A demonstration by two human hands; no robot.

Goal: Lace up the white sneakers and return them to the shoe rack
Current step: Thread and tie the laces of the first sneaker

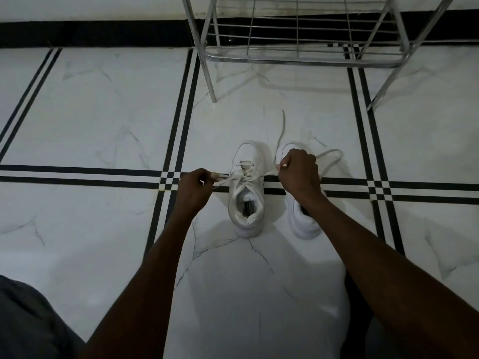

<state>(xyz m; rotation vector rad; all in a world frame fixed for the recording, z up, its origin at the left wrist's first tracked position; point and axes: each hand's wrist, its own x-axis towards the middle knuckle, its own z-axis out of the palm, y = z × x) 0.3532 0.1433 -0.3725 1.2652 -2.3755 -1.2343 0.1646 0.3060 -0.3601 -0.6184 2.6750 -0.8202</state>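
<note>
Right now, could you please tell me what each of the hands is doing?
Left hand: closed on one lace end.
Right hand: closed on the other lace end.

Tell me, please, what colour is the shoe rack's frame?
Shiny silver metal; the shoe rack shows in the head view.

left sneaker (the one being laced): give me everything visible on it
The left sneaker is white, smooth and leather-like, upright on the marble floor, toe toward the metal rack. The opening shows a white lining and a dark insole label. White laces cross its eyelets; the left hand and right hand pull the ends sideways.
</note>
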